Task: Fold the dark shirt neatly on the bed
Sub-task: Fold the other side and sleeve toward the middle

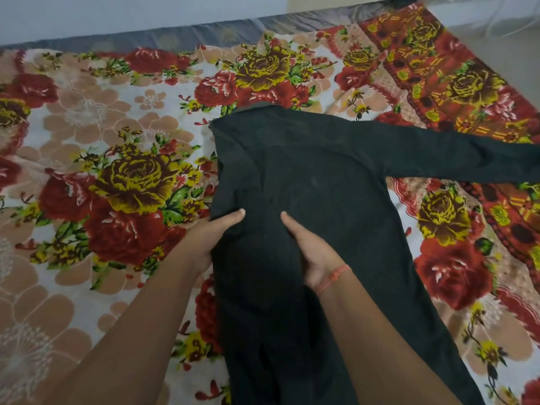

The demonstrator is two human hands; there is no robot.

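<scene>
Dark shirt [321, 182] lies back-up mid-bed [87, 118], sleeve [455, 153] trailing toward 3 o'clock. Left hand [210, 235] pinches folded 9 o'clock edge; right hand [306, 252] presses flat, fingers together. Best: keep crease straight, smooth before folding sleeve.

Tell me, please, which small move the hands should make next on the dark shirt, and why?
Probably fold the right sleeve in across the dark shirt. The left side already looks folded in, and the left hand and right hand are on that fold, while the right sleeve lies stretched out over the floral bedsheet.
</scene>
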